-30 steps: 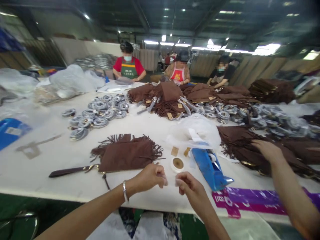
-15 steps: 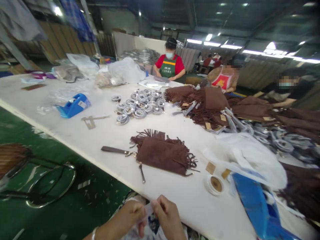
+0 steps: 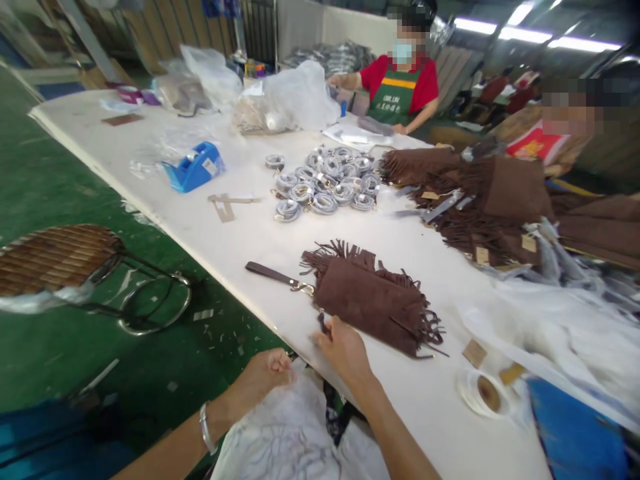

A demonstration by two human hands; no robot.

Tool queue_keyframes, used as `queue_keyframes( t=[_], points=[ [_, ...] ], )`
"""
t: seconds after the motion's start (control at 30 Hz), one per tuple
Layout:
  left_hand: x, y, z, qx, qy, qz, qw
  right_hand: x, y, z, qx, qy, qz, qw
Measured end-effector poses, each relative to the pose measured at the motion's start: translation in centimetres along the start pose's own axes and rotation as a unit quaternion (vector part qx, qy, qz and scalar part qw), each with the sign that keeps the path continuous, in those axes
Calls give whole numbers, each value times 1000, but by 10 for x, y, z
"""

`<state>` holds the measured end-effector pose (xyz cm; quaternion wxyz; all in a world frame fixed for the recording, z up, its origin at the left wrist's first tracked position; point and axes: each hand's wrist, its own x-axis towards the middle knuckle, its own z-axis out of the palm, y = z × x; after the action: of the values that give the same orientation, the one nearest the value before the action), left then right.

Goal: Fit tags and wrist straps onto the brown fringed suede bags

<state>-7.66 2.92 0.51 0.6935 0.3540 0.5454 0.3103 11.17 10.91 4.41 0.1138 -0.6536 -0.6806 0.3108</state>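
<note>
A dark brown fringed suede bag point(image 3: 370, 300) lies flat on the white table, with a brown wrist strap point(image 3: 270, 272) clipped to its left corner by a gold clasp. My right hand point(image 3: 347, 350) is at the bag's lower left edge, thumb and forefinger closed round the small dark zip pull point(image 3: 323, 323), whose lower part they cover. My left hand point(image 3: 273, 370) is curled shut over my lap, off the table edge. What its fingers hold, if anything, is hard to make out. White patterned cloth point(image 3: 285, 427) covers my lap.
Coiled grey straps point(image 3: 325, 180) lie beyond the bag, with a blue tape dispenser point(image 3: 194, 167) to their left. Brown fringed bags point(image 3: 515, 193) are piled at right. A white tape roll point(image 3: 483, 393) is near right. A stool point(image 3: 60, 257) stands left. Co-workers are across the table.
My hands have parted from a small translucent strip held between them. The right has reached forward to the zip pull; the left stays over my lap. The view has turned and shifted.
</note>
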Motion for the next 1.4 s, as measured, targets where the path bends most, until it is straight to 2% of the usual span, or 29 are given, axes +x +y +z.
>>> queue_keyframes(
  t=[0.17,0.27,0.37,0.5,0.57,0.8,1.03,1.27,1.4],
  points=[
    [-8,0,-13,22,43,37,998,15,-8,9,48,-87,21,995],
    [-9,-1,-16,42,57,54,996,13,-5,13,126,-179,55,974],
    [-8,-1,-15,56,62,58,995,8,-3,13,257,-236,98,932],
    [-5,1,-10,64,54,43,996,0,-5,15,466,-228,141,843],
    [-4,2,-8,57,55,36,996,-2,-5,17,498,-215,147,827],
    [2,-6,-2,-38,31,32,998,-6,-1,30,508,-190,140,828],
    [4,-6,1,-62,28,30,997,-7,-4,35,492,-166,130,845],
    [9,-19,7,-107,36,1,994,-7,-2,39,476,-149,118,859],
    [9,-11,15,-113,49,-5,992,-8,-1,39,489,-150,130,849]
  ],
)
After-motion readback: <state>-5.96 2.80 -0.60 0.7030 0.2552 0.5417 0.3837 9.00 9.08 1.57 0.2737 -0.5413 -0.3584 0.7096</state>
